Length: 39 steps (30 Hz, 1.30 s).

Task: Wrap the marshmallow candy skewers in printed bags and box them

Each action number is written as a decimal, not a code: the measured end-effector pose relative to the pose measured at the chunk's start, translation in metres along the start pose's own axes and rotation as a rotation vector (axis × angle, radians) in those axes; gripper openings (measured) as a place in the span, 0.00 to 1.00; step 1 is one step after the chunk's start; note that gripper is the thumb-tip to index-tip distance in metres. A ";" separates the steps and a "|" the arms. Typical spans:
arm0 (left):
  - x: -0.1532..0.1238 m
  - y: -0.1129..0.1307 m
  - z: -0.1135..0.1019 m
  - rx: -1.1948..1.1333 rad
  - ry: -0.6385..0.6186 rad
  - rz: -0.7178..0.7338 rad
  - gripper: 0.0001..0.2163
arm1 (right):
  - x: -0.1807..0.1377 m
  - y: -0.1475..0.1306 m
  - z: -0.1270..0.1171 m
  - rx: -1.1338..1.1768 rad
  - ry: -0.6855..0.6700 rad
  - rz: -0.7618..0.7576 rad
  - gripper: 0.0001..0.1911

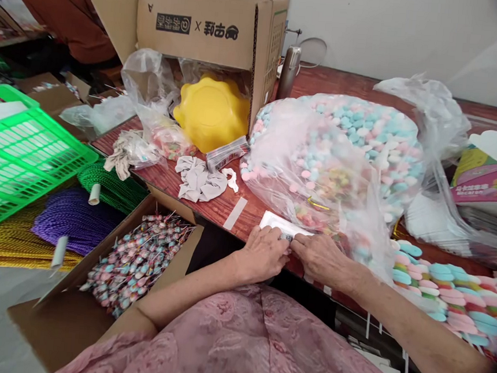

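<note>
My left hand [269, 251] and my right hand [321, 259] meet at the table's front edge, fingers curled and fingertips nearly touching. Both pinch at something small; a silvery, printed bit shows between them, but its kind is hidden by the fingers. Just behind the hands lies a small white tray-like piece [274, 219], partly covered by them. Beyond it spreads a large clear plastic bag [322, 141] of pink, blue and white candy pieces. To my right, pink and blue macaron-shaped sweets [448, 288] lie in rows.
An open carton [176, 261] of wrapped lollipops stands low at my left, beside a green basket [25, 149] and bundles of twisted cord [67, 220]. A cardboard box [201, 28], yellow lid-like piece [213, 114], grey cloth [201, 179] and metal flask [289, 71] occupy the table.
</note>
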<state>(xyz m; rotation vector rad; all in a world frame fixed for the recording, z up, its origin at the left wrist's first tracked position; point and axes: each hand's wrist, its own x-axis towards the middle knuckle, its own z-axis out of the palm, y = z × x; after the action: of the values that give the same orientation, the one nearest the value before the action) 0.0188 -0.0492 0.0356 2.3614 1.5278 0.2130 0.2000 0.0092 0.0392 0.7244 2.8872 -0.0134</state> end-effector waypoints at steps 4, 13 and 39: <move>-0.012 0.009 -0.018 -0.076 0.146 0.005 0.11 | -0.006 0.000 -0.007 -0.025 0.194 0.052 0.07; -0.034 0.015 -0.036 -0.823 0.256 0.003 0.16 | -0.016 0.001 -0.045 0.067 0.937 0.024 0.10; 0.005 -0.009 -0.049 -1.855 0.399 0.027 0.19 | 0.019 -0.056 -0.023 1.737 0.801 0.461 0.12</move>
<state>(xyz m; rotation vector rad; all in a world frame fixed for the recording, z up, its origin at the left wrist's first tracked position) -0.0010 -0.0320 0.0778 0.7883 0.6119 1.3843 0.1532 -0.0298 0.0574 1.7759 2.3635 -2.8352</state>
